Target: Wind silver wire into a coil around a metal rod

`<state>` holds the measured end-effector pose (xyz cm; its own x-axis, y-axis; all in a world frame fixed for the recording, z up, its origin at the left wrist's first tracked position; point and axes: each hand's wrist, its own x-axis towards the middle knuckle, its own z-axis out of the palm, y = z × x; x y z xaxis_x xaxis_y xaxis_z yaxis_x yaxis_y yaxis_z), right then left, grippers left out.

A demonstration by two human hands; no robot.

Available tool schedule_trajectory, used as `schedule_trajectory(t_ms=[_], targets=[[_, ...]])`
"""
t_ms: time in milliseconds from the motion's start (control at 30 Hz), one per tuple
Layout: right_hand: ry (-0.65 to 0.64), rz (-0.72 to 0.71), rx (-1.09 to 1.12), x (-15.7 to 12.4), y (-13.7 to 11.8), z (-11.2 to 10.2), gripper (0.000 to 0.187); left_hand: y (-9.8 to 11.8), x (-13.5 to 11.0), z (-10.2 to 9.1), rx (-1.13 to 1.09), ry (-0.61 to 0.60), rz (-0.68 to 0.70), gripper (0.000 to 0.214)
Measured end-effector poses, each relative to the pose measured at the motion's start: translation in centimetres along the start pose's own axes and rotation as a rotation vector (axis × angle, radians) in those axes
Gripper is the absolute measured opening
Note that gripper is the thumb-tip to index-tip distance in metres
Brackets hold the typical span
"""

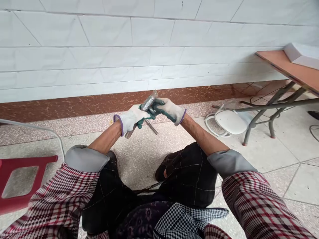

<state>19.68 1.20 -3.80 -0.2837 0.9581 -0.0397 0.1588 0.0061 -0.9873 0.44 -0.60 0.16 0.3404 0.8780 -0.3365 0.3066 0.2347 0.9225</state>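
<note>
Item: silvery wire coil [149, 101], held up over the floor [139, 156] | left hand [131, 119]: gloved, clenched on coil's lower end | right hand [169, 109]: gloved, grasping coil's upper side | thin metal rod [152, 126]: just below hands | worktop [294, 68]: well apart, right.

Soft, even daylight washes the white tiled wall [159, 39] and speckled floor [139, 156], bright without harsh glare. Shadows are faint and diffuse, deepest on the floor under the seated person. A dull sheen marks the metal coil [149, 101] gripped by the left hand [131, 119] and right hand [169, 109]. The wide lens bows the tile lines near the frame's edges; the plaid sleeves [62, 199] look soft.
</note>
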Motion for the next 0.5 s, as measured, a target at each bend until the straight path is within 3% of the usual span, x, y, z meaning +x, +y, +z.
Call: schedule_trajectory(t_ms=[67, 233, 400, 500], targets=[[-0.052, 0.021, 0.109, -0.3, -0.8, 1.3, 0.015, -0.4, 0.4, -0.3, 0.025, 0.006, -0.013, 0.015], [-0.16, 0.115, 0.177, -1.3, -1.1, 1.6, 0.017, -0.9, 0.4, -2.0, 0.08, -0.026, 0.035, 0.011], [-0.008, 0.077, -0.262, -2.7, -2.0, 1.6, 0.015, -1.3, 1.1, -3.0, 0.26, 0.051, 0.047, 0.028], [-0.01, -0.028, -0.594, -3.1, -2.7, 2.3, 0.017, -1.9, 2.2, -3.0, 0.498, 0.057, 0.134, 0.018]])
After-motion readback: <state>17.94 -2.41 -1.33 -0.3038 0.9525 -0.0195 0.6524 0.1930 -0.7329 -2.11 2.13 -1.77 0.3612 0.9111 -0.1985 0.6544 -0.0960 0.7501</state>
